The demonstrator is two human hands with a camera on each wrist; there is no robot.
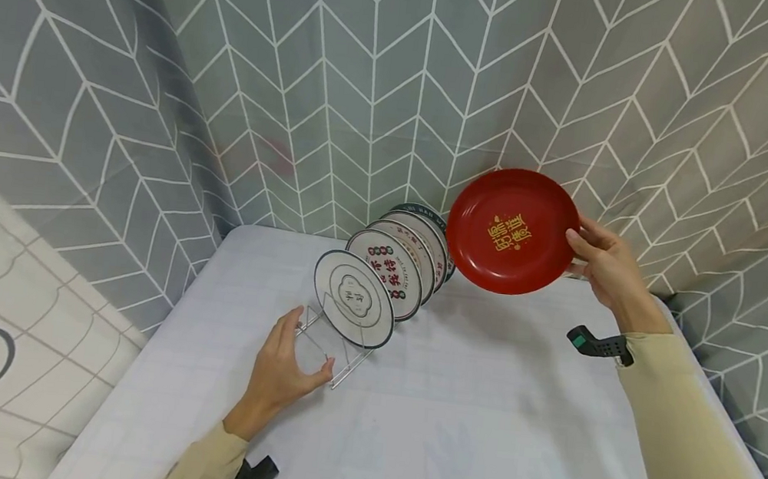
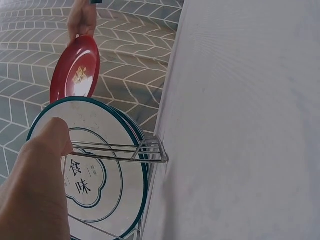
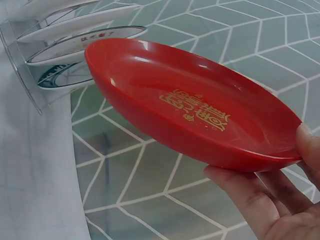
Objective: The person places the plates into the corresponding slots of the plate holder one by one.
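Note:
My right hand point(image 1: 606, 269) holds a red plate point(image 1: 513, 233) with gold lettering by its right edge, thumb on the front and fingers underneath. The plate is raised, its face tilted toward me, right of a wire plate rack point(image 1: 354, 364). Several white plates point(image 1: 388, 271) with dark rims and printed designs lean in a row in the rack. My left hand point(image 1: 284, 369) grips the rack's near end, thumb and fingers spread across it. In the left wrist view, its thumb point(image 2: 52, 137) meets the wire in front of the nearest white plate point(image 2: 107, 190).
The rack stands on a table with a white cloth point(image 1: 449, 431). Grey curtains with a white zigzag pattern point(image 1: 399, 79) hang behind and at the sides. A light tiled surface point(image 1: 38, 299) lies off the table's left edge. Both wrists wear black straps.

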